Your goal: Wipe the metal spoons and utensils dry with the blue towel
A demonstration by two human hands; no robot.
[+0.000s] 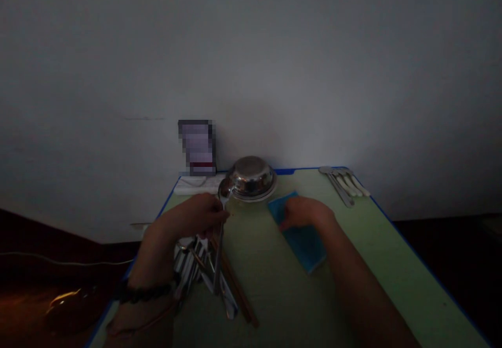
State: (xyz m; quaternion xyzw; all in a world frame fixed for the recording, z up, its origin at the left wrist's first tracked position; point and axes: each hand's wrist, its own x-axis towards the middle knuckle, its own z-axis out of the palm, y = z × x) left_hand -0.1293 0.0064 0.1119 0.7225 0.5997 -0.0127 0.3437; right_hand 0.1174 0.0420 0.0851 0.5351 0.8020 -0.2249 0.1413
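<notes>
Though upturned (inside hidden), metal bowl (253, 172) near spoon (225, 190) in left hand (202, 215).

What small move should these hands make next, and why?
Perhaps bring the shiny metal spoon towards the blue rectangular cloth: the left hand already holds the spoon above the mixed cutlery, while the right hand is at the cloth, across a gap.
</notes>
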